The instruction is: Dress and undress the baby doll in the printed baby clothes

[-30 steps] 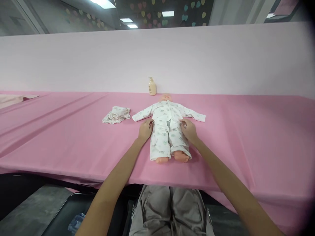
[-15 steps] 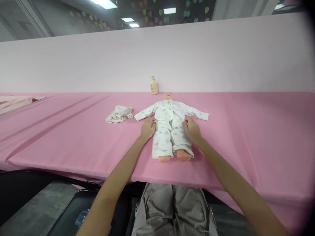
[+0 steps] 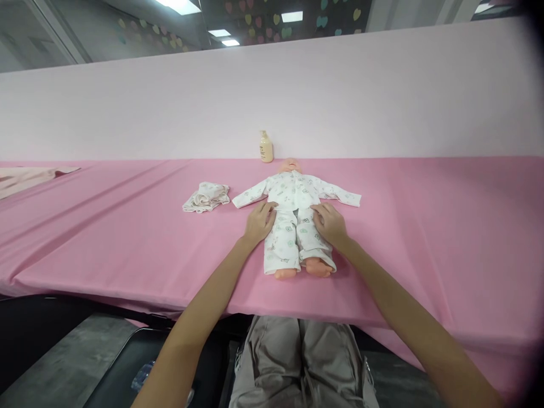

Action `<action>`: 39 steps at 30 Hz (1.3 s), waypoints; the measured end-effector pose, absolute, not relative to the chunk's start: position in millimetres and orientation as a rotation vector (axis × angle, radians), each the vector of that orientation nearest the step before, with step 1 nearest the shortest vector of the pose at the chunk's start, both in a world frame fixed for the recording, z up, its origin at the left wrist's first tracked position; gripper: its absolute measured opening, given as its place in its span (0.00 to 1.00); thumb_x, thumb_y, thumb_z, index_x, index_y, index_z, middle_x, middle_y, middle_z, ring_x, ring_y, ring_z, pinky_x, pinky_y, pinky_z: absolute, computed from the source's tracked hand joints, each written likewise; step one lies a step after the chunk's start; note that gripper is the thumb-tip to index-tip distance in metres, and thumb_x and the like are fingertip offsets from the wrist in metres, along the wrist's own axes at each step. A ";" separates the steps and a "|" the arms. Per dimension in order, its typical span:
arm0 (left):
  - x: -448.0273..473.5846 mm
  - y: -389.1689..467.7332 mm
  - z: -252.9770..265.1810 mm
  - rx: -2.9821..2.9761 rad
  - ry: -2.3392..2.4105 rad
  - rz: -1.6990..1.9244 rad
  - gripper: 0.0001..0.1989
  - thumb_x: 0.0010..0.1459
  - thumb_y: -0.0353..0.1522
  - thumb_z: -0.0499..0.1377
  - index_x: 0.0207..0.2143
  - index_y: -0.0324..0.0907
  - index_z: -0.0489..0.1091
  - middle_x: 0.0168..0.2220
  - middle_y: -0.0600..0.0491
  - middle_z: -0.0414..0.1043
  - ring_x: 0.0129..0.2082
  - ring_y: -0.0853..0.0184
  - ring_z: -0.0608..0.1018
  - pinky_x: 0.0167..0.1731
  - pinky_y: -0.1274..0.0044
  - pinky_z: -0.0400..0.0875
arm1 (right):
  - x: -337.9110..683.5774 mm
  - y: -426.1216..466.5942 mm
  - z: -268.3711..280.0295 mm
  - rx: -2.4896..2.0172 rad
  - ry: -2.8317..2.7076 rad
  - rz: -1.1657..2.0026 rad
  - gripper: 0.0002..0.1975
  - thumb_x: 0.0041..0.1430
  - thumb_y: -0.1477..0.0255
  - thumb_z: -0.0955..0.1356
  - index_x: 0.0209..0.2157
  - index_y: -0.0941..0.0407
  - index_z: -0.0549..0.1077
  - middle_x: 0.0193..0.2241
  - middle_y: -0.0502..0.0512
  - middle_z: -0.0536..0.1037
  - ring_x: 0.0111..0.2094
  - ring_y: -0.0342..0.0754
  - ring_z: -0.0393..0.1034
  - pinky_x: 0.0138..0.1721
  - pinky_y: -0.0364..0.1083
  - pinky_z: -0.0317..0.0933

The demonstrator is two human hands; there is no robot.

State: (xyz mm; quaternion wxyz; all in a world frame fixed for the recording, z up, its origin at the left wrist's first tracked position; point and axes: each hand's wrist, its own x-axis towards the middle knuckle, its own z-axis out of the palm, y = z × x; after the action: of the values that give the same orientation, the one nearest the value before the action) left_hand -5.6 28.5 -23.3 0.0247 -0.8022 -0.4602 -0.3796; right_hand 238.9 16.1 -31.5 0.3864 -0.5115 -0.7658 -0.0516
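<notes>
1. My left hand point(image 3: 258, 222) lies flat at the doll's waist, its fingers point(image 3: 268, 208) spread and loose on the cloth where the shirt hem meets the trousers, pinching nothing that I can make out.
2. My right hand point(image 3: 329, 222) mirrors it on the other hip, fingers resting open on the same seam.
3. The doll point(image 3: 293, 218) lies on its back in the middle of the counter point(image 3: 425, 226), head toward the far edge, bare feet toward the near edge.
4. I judge the dressing nearly done: printed shirt closed, sleeves out sideways, trousers up on both legs. What seems left is smoothing the waist.
5. A folded pale garment point(image 3: 206, 196) sits just left of the doll's sleeve, untouched.
6. A pump bottle point(image 3: 266, 147) stands at the far edge, behind the doll's head.
7. The counter wears a pink cloth, backed by a paler pink panel; ceiling lights and heart shapes show above.
</notes>
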 end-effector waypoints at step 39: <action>-4.2 43.8 -36.5 -2.439 -2.138 -1.176 0.11 0.60 0.33 0.47 0.29 0.40 0.65 0.31 0.49 0.73 0.31 0.63 0.72 0.31 0.74 0.63 | 238.9 21.6 -38.6 -1.581 -1.656 0.335 0.07 0.63 0.70 0.55 0.30 0.53 0.57 0.21 0.50 0.63 0.24 0.49 0.59 0.29 0.47 0.51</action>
State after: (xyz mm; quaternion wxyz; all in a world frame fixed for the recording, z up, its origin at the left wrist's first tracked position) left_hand -4.2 43.8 -36.5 -0.1537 -0.6986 -0.6124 -0.3368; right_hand 238.9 21.6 -38.6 0.4022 -0.6256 -0.6552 0.1324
